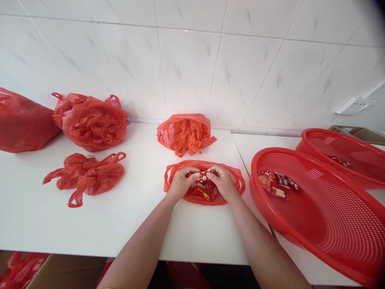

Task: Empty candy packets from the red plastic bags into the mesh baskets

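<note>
In the head view, my left hand (184,181) and my right hand (221,180) meet over an open red plastic bag (236,176) lying on the white table. Between their fingertips is a small red snack packet (203,176) with white dots, pinched from both sides. Beneath it, red wrapped snacks (207,193), one with yellow lettering, lie inside the bag. My palms hide part of the bag's mouth. To the right, a large red plastic basket (306,216) holds several wrapped snacks (278,184) at its left end.
A bag stuffed with crumpled red bags (188,134) sits near the tiled wall. Left are tied red bags (90,174), a bulging red bag (93,122) and another red bag (25,122). A second red basket (345,156) stands back right. A cardboard box (66,271) is below the table's front edge.
</note>
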The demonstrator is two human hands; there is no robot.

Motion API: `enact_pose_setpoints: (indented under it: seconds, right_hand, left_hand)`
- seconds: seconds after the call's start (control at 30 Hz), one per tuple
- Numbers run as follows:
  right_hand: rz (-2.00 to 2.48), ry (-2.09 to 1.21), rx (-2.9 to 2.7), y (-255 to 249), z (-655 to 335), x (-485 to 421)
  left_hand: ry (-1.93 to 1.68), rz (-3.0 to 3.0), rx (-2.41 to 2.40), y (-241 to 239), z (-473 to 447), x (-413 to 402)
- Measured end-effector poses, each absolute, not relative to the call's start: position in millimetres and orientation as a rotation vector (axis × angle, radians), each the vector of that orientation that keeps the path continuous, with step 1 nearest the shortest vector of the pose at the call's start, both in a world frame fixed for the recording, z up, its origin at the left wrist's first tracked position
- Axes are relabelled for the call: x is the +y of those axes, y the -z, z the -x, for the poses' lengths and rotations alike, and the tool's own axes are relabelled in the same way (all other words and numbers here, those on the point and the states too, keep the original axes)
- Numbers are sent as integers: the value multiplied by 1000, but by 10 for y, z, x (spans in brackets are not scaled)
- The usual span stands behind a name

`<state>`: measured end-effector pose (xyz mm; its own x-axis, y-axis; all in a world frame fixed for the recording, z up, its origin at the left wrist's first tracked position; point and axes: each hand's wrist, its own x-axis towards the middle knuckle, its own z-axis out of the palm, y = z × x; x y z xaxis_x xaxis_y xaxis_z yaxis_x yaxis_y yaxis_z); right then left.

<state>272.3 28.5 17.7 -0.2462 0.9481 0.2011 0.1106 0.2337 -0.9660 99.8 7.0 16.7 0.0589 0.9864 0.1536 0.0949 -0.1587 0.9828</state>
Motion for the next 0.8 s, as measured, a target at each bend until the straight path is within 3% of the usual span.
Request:
enact_pose_setpoints:
  seconds: [0.5,0.7,0.8]
  right_hand:
    - [1127,-1082,-1537,-217,-2712,270]
    - [1099,-1069,-1366,-216,-2876,373]
    - [1112,-1056,-1381,-211,-2879,377]
  left_hand:
    - [-1275,-1349,1321,-193,-1066,43]
    - [-1555,-1225,1448,-211,-789,124]
    - [-1533,-1250,1479,-232,-744,130]
